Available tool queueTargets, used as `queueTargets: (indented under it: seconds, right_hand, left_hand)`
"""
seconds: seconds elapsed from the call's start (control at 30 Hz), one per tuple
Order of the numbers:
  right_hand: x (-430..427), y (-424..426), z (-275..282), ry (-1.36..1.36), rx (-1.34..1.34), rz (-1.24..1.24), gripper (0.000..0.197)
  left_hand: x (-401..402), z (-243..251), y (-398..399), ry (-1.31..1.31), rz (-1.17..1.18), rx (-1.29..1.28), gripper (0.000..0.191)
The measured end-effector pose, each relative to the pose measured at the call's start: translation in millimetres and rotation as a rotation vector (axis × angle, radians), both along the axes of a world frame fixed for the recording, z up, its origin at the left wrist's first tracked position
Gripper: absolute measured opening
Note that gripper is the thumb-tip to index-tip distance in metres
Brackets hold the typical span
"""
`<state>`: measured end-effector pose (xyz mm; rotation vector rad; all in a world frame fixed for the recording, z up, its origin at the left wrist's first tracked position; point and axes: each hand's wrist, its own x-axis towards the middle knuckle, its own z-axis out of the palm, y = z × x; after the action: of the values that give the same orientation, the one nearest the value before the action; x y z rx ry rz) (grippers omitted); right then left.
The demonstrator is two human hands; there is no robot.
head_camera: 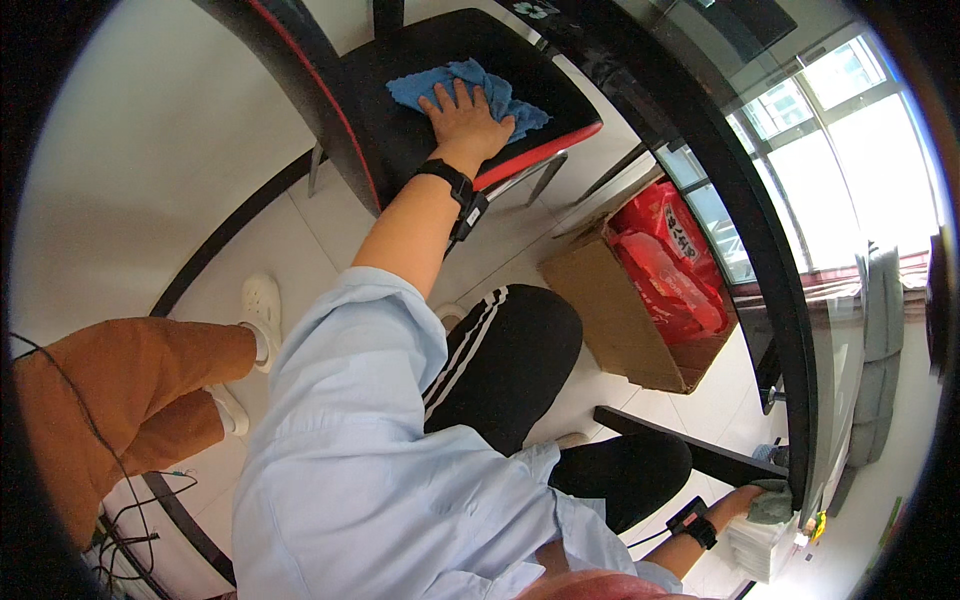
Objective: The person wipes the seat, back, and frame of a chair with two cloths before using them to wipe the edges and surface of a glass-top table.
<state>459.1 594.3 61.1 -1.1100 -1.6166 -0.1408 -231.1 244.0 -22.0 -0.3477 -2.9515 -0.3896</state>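
Note:
My left hand lies flat with spread fingers on a crumpled blue cloth, pressing it against the black seat of a chair with red trim. A dark wrist strap with a small box sits on that forearm. At the lower right, my right hand is at the corner of a black-framed glass table, with a grey-green cloth around its fingers. The cloth hides most of those fingers. A stack of white paper or tissues is just below this hand.
An open cardboard box holding red plastic packages stands on the tiled floor beneath the table. Another person in brown trousers and white clogs is at the left. Black cables hang at the lower left.

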Motion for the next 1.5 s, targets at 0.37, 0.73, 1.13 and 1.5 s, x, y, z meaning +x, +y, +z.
queueTargets:
  seconds: [0.37,0.73,1.13,1.5]
  right_hand:
    - [-10,-6,1,0.033,0.009,0.007,0.049]
    - [-55,-3,25,0.068,0.106,0.039,0.048]
    - [-37,-15,21,-0.098,0.084,0.193,0.047]
    - [-17,-11,16,-0.184,-0.172,0.372,0.046]
  left_hand:
    - [-1,-6,-16,0.176,-0.16,0.03,0.057]
    - [92,6,-73,0.218,-0.552,0.077,0.045]
    - [186,22,-214,-0.573,-0.624,-0.103,0.032]
    - [163,54,-353,-0.238,-0.04,0.199,0.049]
